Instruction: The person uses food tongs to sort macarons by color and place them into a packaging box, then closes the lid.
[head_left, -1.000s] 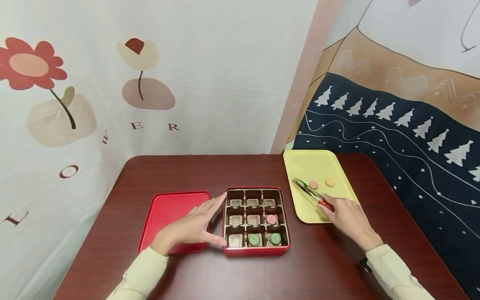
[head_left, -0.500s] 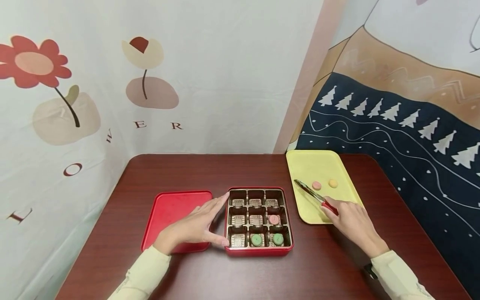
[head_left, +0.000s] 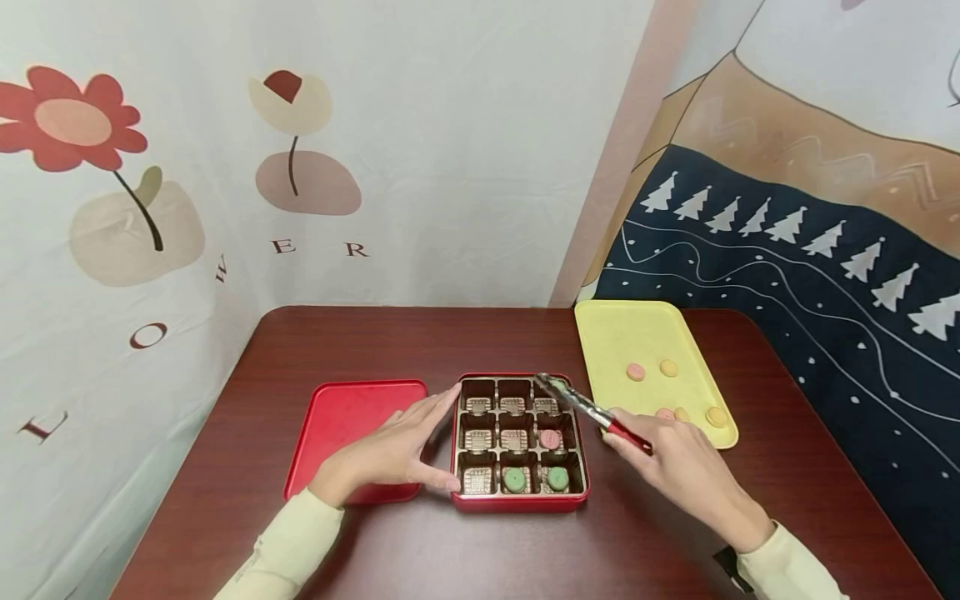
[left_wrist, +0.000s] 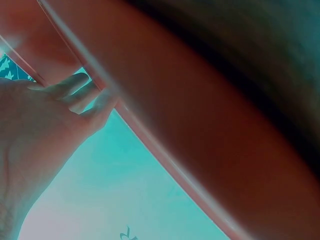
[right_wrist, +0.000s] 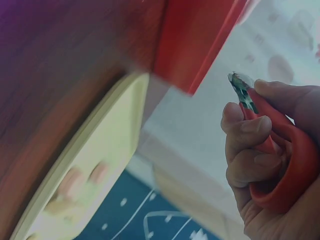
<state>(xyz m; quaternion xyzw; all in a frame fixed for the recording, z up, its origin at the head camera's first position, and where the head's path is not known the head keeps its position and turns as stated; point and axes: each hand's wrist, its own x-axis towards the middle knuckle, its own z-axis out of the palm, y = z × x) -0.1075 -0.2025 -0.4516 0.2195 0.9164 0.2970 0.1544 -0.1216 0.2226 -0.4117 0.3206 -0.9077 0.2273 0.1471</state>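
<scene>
A red tin box [head_left: 521, 504] with a gold-brown compartment insert stands mid-table. A pink macaron [head_left: 551, 439] sits in its middle right compartment, and green macarons [head_left: 514, 480] fill two front ones. My left hand [head_left: 393, 450] rests at the box's left side, fingers straight toward the back corner, thumb at the front corner. In my right hand [head_left: 675, 462] I grip red-handled metal tongs [head_left: 588, 408], their tips over the back right compartment. Some green shows near the tips; I cannot tell whether they pinch a macaron. The right wrist view shows my fingers curled round the red handles [right_wrist: 287, 170].
Right of the box lies a yellow tray [head_left: 622, 329] with several pink and yellow macarons [head_left: 669, 368]. A red lid [head_left: 337, 417] lies flat on the left, partly under my left forearm and hand. Patterned cloth [head_left: 450, 167] hangs behind the table [head_left: 390, 342].
My right hand has carried the tongs left from the yellow tray to over the box. Macarons at the tray's front now show. My left hand has stayed at the box.
</scene>
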